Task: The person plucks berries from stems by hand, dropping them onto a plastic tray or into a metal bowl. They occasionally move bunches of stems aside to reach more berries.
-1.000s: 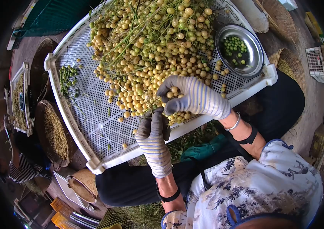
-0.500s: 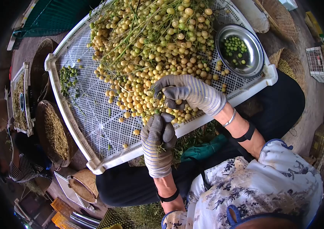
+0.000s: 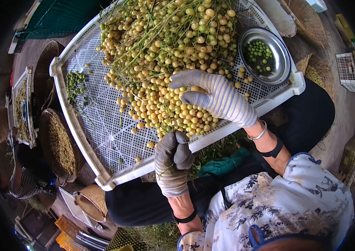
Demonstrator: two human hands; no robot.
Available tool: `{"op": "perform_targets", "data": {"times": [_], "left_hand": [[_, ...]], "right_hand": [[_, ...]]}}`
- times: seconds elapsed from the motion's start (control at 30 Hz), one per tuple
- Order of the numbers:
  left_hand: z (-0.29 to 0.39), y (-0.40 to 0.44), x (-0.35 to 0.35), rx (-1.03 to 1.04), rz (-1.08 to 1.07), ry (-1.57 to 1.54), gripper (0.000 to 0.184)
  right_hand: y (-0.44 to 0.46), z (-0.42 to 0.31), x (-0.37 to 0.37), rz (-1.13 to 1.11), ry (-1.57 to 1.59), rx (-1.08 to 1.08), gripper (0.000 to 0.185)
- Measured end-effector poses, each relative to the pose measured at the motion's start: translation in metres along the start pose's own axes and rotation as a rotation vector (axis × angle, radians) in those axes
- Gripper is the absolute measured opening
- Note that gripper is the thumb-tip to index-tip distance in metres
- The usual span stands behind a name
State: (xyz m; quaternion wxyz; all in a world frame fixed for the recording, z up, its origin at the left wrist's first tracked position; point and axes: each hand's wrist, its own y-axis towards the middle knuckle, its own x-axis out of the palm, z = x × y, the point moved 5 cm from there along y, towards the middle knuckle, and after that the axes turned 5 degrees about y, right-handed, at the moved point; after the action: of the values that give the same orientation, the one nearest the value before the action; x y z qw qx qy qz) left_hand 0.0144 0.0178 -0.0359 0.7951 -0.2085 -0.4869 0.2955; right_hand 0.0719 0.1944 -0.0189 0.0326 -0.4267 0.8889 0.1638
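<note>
On the white perforated tray lies a heap of small round yellow fruits, many still on thin green stems. My left hand, in a grey striped glove, is closed in a pinch at the tray's near edge. A thin stem sprig shows at its fingers, and a green fruit sits at the fingertips. Over the loose yellow fruits hovers my right hand, gloved the same way, with thumb and fingers apart and nothing visible between them. A steel bowl with green fruits stands on the tray's right side.
Small green fruits on stems lie at the tray's left. Round baskets hold more fruit on the floor. Another person in a striped top is at far left, beside a second tray. Green cloth lies by my lap.
My right hand has come away from my left, its fingers opening from a pinch as it moves up and right. My left hand stays almost in place, still pinched.
</note>
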Motion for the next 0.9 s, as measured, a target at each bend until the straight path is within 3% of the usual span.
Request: {"op": "perform_targets", "data": {"times": [0.03,0.13,0.2,0.27,0.4,0.43,0.53,0.57,0.67,0.7,0.73,0.8,0.9], "left_hand": [[0.0,0.0,0.001,0.015,0.003,0.038,0.024],[-0.002,-0.002,0.005,0.016,-0.004,0.085,0.021],[-0.006,-0.001,0.005,-0.044,-0.037,0.025,0.016],[-0.008,-0.004,0.005,-0.028,0.008,0.02,0.024],[-0.001,-0.008,0.006,0.048,0.09,0.135,0.026],[0.001,-0.008,0.008,0.061,0.106,0.181,0.027],[0.005,-0.005,0.007,0.292,0.364,0.626,0.029],[0.007,-0.005,0.01,0.378,0.354,0.679,0.027],[0.0,-0.003,0.011,0.464,0.46,0.821,0.02],[-0.005,-0.002,0.008,0.509,0.482,0.844,0.017],[-0.01,0.0,0.004,0.554,0.506,0.868,0.015],[-0.007,-0.004,0.017,0.641,0.493,1.295,0.018],[-0.01,-0.006,0.017,0.526,0.522,1.1,0.021]], "right_hand": [[0.0,0.002,0.0,0.015,-0.079,-0.047,0.029],[0.002,0.001,0.008,-0.222,0.265,0.249,0.031],[0.0,0.009,0.016,-0.3,0.415,0.288,0.032],[-0.005,0.014,0.022,-0.339,0.486,0.362,0.032],[-0.011,0.025,0.014,-0.019,0.991,0.553,0.023],[-0.012,0.029,0.008,0.09,0.933,0.558,0.018],[-0.016,0.005,-0.002,0.11,0.814,0.467,0.015],[-0.02,0.0,-0.003,-0.015,0.571,0.47,0.016],[-0.028,-0.023,0.011,-0.121,-0.031,0.127,0.021],[-0.026,-0.032,0.014,-0.173,-0.061,0.213,0.023],[-0.029,-0.033,0.018,-0.129,-0.12,0.162,0.025],[-0.031,-0.029,0.018,-0.106,-0.202,0.124,0.023],[-0.031,-0.029,0.02,-0.139,-0.323,0.054,0.021]]}}
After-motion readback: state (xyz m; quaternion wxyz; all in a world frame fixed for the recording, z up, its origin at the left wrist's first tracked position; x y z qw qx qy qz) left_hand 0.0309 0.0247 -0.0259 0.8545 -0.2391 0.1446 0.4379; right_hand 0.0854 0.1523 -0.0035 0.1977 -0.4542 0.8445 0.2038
